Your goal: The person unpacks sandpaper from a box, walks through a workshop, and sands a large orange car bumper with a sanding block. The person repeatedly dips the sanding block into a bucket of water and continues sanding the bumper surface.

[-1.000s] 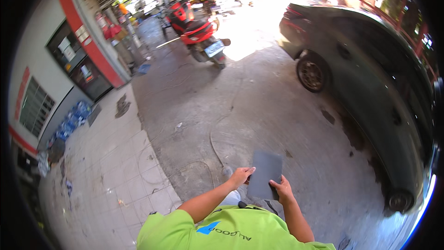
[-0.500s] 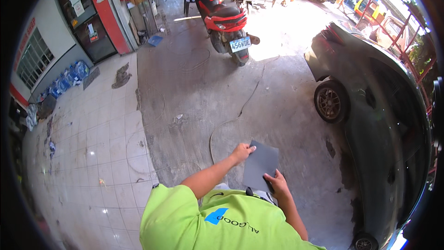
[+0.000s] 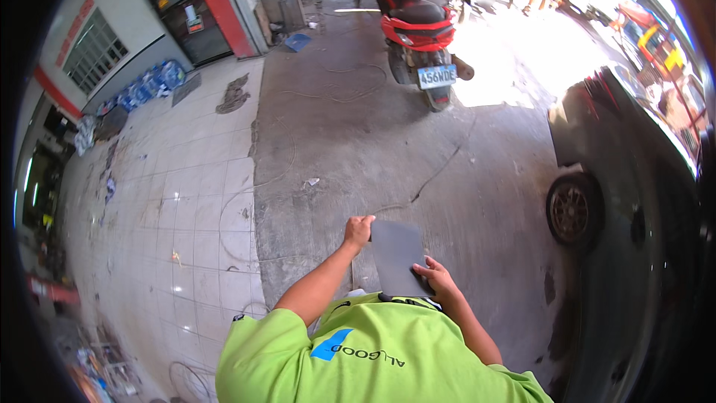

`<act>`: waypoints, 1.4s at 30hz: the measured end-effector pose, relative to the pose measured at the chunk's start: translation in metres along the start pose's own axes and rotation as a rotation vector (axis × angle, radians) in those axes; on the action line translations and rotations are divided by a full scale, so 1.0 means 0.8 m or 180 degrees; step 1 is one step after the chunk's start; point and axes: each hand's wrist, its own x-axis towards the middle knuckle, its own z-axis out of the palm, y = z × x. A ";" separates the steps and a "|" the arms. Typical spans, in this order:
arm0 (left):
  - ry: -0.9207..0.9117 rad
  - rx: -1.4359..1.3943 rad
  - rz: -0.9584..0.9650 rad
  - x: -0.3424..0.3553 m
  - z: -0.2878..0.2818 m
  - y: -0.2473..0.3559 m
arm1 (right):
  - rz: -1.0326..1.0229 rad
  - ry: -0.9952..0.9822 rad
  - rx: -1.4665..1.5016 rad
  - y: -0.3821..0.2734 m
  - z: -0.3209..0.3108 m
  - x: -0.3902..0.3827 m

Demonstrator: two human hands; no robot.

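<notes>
A flat, dark grey rectangular sheet (image 3: 397, 257), which looks like sandpaper, is held out in front of my lime-green shirt. My left hand (image 3: 359, 230) pinches its upper left corner. Lower down, my right hand (image 3: 438, 280) grips the right edge, with the thumb lying over the face of the sheet. The fingers behind it are hidden. Below the hands is the concrete floor (image 3: 335, 179).
A red scooter (image 3: 421, 30) is parked ahead. On my right stands a dark car (image 3: 619, 157) with a bronze-coloured wheel (image 3: 573, 210). A thin cable (image 3: 436, 172) crosses the concrete. White tiles (image 3: 179, 201) cover the left side, with blue water bottles (image 3: 153, 83) by the wall.
The view has turned to the right, away from... the tiled side, so the surroundings sit differently. The left hand has shifted along the sheet's upper left corner; both hands still hold it.
</notes>
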 end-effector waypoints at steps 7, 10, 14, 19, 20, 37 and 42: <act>-0.0366 -0.1499 -0.0747 0.026 0.018 0.152 | -0.0234 -0.0505 -0.0653 -0.202 -0.019 0.078; 0.0320 -0.1486 -0.0497 0.023 0.043 0.147 | -0.0580 -0.0985 -0.1012 -0.228 -0.036 0.150; 0.0021 -0.1313 -0.0004 0.026 0.031 0.142 | -0.1936 -0.0976 -0.1883 -0.232 -0.015 0.200; 0.1073 -0.0843 0.0383 0.026 0.002 0.134 | -0.2975 -0.0971 -0.4134 -0.216 0.089 0.163; 0.1387 -0.0679 0.0498 0.020 -0.004 0.137 | -0.3072 -0.1259 -0.4252 -0.207 0.107 0.159; 0.3240 -0.1171 -0.0254 -0.248 -0.233 -0.064 | -0.2074 -0.3565 -0.4170 0.038 0.409 0.112; 0.5334 -0.0503 -0.1550 -0.356 -0.268 -0.165 | -0.2678 -0.4205 -0.4333 0.122 0.498 0.110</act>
